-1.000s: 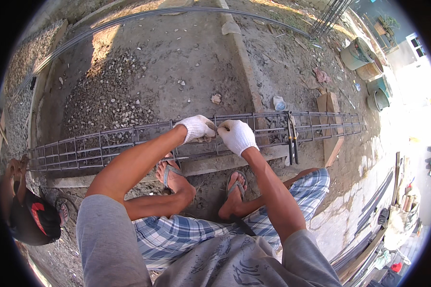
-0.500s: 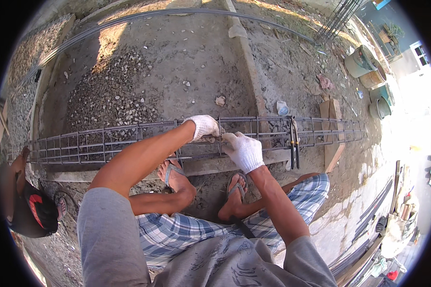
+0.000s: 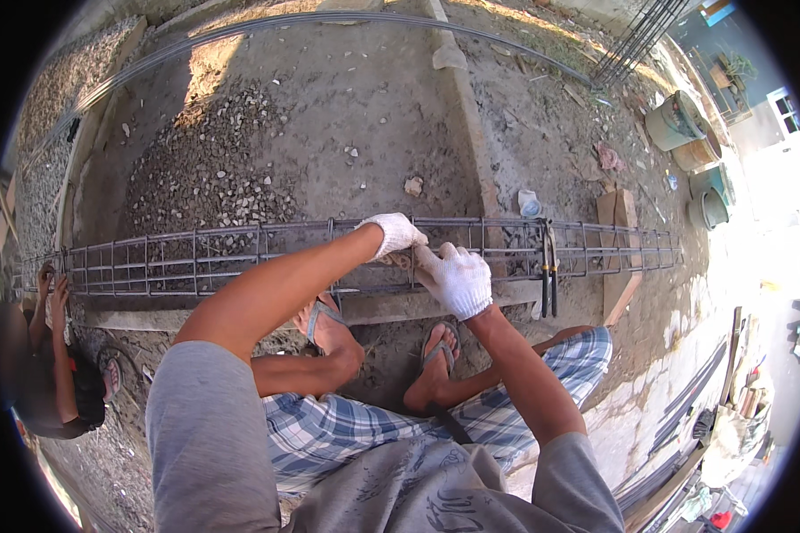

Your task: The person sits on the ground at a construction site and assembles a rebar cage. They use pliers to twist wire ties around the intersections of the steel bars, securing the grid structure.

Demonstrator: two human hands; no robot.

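A long rebar cage [image 3: 171, 260] of steel bars and square stirrups runs from left to right in front of me. Both my hands wear white knit gloves and meet at a stirrup near its middle. My left hand [image 3: 394, 236] is at the far upper bar, its fingers closed and pressed together. Just right of it, on the near side, my right hand [image 3: 459, 279] has thumb and fingers bent in a pinch. What lies between the fingertips is too small to make out. Pincers [image 3: 549, 266] with black-and-yellow handles hang over the cage to the right.
At the left end, another person's hands [image 3: 53, 289] touch the cage. A wooden block [image 3: 619, 258] is under its right part. Beyond lie a gravel heap [image 3: 209, 169], a concrete kerb [image 3: 465, 107] and long steel rods [image 3: 284, 21]. Buckets [image 3: 676, 122] stand at the far right.
My hands have shifted slightly right and their fingertips are still close together. The other person's arms have come forward, and both their hands now show at the cage's left end.
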